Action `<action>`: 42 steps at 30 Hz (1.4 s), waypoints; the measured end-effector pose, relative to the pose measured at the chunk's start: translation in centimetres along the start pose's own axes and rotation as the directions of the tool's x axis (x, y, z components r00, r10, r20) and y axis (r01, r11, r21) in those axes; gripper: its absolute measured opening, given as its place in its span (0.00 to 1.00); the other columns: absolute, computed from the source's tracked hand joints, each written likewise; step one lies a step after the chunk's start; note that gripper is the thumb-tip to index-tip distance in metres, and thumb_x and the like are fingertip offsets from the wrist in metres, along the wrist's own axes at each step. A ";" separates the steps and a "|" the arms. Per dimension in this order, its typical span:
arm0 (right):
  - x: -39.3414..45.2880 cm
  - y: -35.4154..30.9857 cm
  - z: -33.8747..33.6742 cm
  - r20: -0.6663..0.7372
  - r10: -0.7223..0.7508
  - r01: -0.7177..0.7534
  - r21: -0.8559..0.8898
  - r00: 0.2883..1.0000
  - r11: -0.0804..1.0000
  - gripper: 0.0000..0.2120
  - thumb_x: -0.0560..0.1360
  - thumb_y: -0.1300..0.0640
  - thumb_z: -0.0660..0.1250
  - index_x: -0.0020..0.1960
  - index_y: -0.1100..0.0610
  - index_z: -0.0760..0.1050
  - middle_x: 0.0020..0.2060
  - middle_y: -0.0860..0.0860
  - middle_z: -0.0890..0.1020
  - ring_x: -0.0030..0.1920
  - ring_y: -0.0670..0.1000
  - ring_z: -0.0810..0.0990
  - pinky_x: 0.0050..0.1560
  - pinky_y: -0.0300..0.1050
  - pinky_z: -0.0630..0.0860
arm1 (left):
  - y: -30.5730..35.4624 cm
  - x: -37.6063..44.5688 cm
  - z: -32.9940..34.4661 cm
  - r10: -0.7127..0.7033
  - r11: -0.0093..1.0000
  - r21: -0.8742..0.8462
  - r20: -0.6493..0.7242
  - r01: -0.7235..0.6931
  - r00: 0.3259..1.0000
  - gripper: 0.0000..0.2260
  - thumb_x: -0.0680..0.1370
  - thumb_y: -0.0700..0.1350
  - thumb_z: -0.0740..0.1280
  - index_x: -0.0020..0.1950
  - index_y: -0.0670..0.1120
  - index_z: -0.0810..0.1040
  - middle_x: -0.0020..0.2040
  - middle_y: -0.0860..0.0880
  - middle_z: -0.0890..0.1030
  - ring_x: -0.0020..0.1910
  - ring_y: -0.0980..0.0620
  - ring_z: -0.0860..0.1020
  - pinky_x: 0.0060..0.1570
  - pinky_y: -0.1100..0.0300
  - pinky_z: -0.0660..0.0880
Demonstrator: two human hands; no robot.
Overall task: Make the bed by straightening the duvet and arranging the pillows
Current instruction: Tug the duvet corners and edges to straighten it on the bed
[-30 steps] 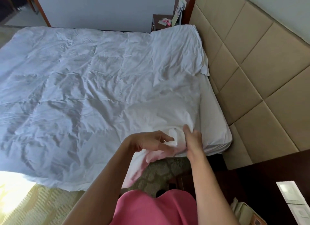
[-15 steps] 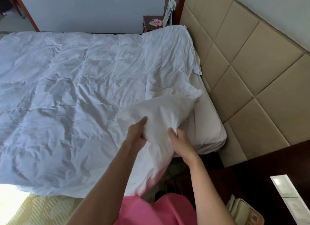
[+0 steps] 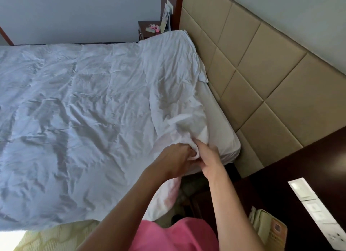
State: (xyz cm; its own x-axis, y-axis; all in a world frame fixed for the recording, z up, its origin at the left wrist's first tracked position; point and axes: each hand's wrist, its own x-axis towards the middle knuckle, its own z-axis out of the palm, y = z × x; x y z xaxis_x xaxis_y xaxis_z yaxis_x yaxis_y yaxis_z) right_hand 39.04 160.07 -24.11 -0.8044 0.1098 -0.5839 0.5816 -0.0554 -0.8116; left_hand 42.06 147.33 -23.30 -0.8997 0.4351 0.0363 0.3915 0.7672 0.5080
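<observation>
A white, wrinkled duvet (image 3: pixel 78 119) covers most of the bed. Its near corner by the headboard is bunched up. My left hand (image 3: pixel 176 160) and my right hand (image 3: pixel 208 158) both grip that bunched corner, close together at the bed's near edge. The duvet hangs off the edge below my left forearm. A strip of fitted sheet (image 3: pixel 219 123) shows bare along the headboard side. At the far end of that strip the duvet humps up over something hidden; no pillow lies in plain sight.
A tan padded headboard (image 3: pixel 262 78) runs along the right. A dark bedside table (image 3: pixel 292 191) near my right arm carries a beige phone (image 3: pixel 267 226) and a switch panel (image 3: pixel 316 211). A far nightstand (image 3: pixel 149 29) holds small items. Patterned carpet (image 3: pixel 56 237) lies below.
Half a second ago both hands held the duvet corner lifted and puffed up. Now the corner is down near the mattress edge, and my hands are closer together on it.
</observation>
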 end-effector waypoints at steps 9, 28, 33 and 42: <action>-1.1 0.6 -0.3 0.009 -0.216 0.215 -0.167 0.976 0.962 0.12 0.81 0.52 0.63 0.52 0.58 0.81 0.46 0.54 0.86 0.49 0.51 0.84 0.53 0.48 0.81 | -1.0 -0.5 -0.9 -0.429 0.895 -0.342 -0.485 0.286 0.762 0.31 0.70 0.63 0.71 0.67 0.49 0.73 0.62 0.51 0.74 0.60 0.53 0.73 0.61 0.53 0.72; -3.8 0.9 0.0 0.202 0.006 -0.070 0.313 0.979 0.947 0.25 0.76 0.45 0.67 0.61 0.65 0.79 0.59 0.65 0.81 0.61 0.60 0.81 0.59 0.54 0.77 | 1.5 -1.1 -0.7 -0.250 0.722 -0.682 -0.095 0.120 0.963 0.07 0.69 0.36 0.69 0.41 0.45 0.84 0.36 0.48 0.85 0.39 0.47 0.84 0.42 0.43 0.81; -3.6 2.2 -1.1 -0.264 -0.068 0.113 0.157 0.962 0.981 0.06 0.74 0.65 0.66 0.41 0.63 0.81 0.42 0.59 0.86 0.46 0.58 0.85 0.48 0.51 0.81 | 2.1 -1.9 2.4 -0.274 0.633 -0.767 -0.097 0.104 0.957 0.13 0.71 0.41 0.75 0.56 0.48 0.84 0.48 0.53 0.85 0.48 0.56 0.83 0.49 0.58 0.79; 0.0 1.6 -5.8 -0.188 -0.362 0.271 -0.385 0.913 0.882 0.13 0.76 0.57 0.62 0.37 0.64 0.76 0.31 0.54 0.79 0.34 0.57 0.78 0.34 0.49 0.74 | 3.3 2.2 9.0 -0.339 0.884 -0.287 0.153 0.369 0.929 0.35 0.74 0.65 0.53 0.79 0.52 0.57 0.81 0.52 0.50 0.77 0.48 0.61 0.70 0.43 0.65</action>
State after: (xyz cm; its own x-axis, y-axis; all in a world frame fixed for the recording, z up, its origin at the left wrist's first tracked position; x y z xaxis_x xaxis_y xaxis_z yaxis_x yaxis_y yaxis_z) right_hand 40.68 165.75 -25.26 -0.9222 0.3068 -0.2353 0.3419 0.3625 -0.8670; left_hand 43.08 155.06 -29.35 -0.9384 0.2161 -0.2696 -0.0418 0.7035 0.7094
